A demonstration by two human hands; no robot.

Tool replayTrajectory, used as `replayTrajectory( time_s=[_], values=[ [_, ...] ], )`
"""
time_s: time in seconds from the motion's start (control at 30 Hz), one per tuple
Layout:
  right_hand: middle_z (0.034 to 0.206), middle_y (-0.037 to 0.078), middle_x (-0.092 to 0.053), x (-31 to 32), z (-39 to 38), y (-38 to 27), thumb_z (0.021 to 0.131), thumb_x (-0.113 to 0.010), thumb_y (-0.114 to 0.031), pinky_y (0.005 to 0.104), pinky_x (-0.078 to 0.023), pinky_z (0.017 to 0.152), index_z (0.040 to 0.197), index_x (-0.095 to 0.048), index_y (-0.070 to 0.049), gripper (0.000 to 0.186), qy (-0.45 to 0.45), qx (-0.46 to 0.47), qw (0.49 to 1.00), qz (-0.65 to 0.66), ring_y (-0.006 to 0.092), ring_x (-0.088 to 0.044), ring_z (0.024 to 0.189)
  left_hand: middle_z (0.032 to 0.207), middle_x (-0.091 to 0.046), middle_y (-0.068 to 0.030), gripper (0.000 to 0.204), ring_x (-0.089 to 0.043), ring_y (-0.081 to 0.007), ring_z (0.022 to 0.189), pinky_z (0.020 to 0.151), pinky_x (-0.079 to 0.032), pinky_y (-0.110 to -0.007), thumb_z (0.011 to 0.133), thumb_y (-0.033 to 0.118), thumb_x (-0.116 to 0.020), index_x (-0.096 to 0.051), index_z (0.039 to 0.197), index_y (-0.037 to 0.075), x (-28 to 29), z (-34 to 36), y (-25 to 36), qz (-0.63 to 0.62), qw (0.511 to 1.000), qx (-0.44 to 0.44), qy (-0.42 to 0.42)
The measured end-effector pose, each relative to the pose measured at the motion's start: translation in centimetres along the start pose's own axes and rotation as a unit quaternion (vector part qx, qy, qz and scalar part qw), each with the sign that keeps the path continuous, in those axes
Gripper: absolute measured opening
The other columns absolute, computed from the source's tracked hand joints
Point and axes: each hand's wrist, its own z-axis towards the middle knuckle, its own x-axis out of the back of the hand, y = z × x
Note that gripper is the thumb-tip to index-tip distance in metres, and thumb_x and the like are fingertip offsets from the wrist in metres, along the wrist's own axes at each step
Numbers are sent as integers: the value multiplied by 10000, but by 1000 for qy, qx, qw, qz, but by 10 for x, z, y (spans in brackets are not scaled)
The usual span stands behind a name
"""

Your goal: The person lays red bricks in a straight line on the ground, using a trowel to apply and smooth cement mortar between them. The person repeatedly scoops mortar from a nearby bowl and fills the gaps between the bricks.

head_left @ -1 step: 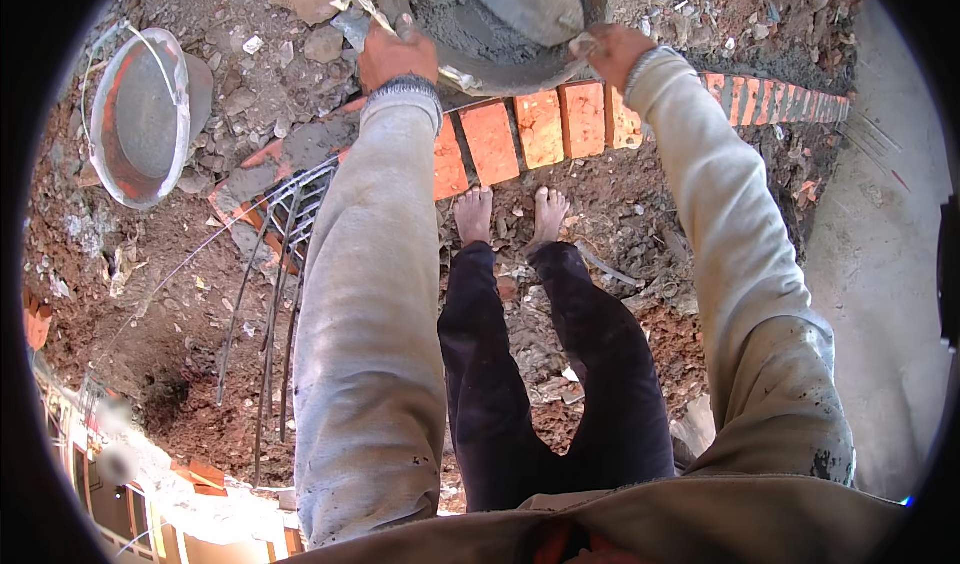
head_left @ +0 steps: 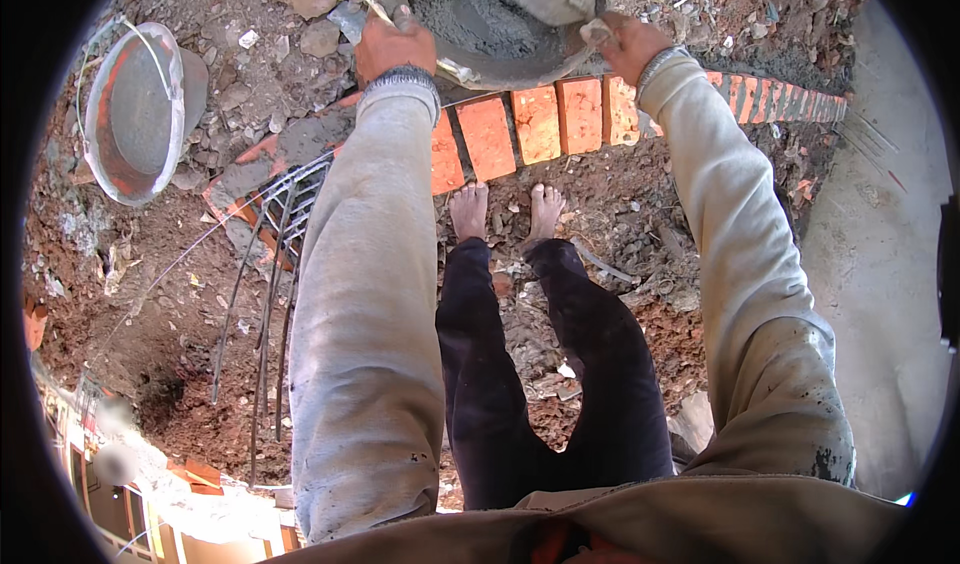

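Left hand (head_left: pixel 396 48) and right hand (head_left: pixel 636 48) are gripping, fingers curled, the left and right rim of a round mortar basin (head_left: pixel 515 75), showing far-centre between them, neither hand clearly nearer, bricks (head_left: pixel 536 124) running left-right on its near side.

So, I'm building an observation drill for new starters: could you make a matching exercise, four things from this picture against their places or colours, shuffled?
Things:
1. Left hand
2. Right hand
3. Bucket
4. Row of bricks

Places or colours:
A. Orange-red, just beyond the bare feet
B. At the right side of the mortar tub
C. Near the picture's left edge, apart from both hands
D. At the tub's left side

Pairs: 1-D, 2-B, 3-C, 4-A
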Motion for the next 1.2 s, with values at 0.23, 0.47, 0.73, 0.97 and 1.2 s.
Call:
replayTrajectory(
  time_s=[0.23, 0.47, 0.73, 0.97, 1.2],
  values=[
    [1213, 102, -530, -33, 21, -38, 866, -549, -208, 515, -443, 928, 1217, -553, -118, 362, 282, 3, 937, -206, 315, -461, 1234, 875, -650, -277, 349, -637, -418, 874, 797, -491, -443, 757, 254, -654, -639, 913, -57, 0, -1, -2, 6, 1000, 2, -22],
    [1159, 158, -601, -76, 79, -84, 783, -633, -208, 448, -467, 919, 1122, -613, -94, 358, 109, -50, 989, 86, 346, -597, 1068, 902, -649, -280, 358, -638, -401, 897, 821, -488, -426, 761, 260, -659, -632, 897, -70, -2, -5, -2, 19, 1000, -12, -20],
    [1011, 165, -676, -39, 29, -85, 740, -731, -354, 353, -511, 861, 1071, -640, -24, 476, 192, 21, 915, 354, 277, -656, 964, 896, -652, -273, 357, -638, -410, 887, 805, -496, -436, 760, 260, -653, -635, 910, -63, -1, -7, -3, 26, 999, 5, -24],
    [887, 127, -685, 27, -24, -179, 797, -698, -325, 350, -529, 659, 1067, -636, -48, 392, 364, 264, 818, 358, 235, -678, 712, 891, -660, -250, 338, -636, -408, 910, 802, -507, -442, 759, 239, -663, -610, 997, 5, 0, -10, -3, 4, 1000, 8, -9],
    [1232, 233, -458, -28, 0, -25, 868, -573, -292, 480, -466, 905, 1273, -405, -43, 504, 170, -97, 978, -67, 430, -551, 1085, 896, -645, -274, 326, -620, -428, 909, 816, -484, -446, 740, 263, -684, -618, 866, -31, -4, -8, 1, -2, 1000, 6, 11]
  ],
)
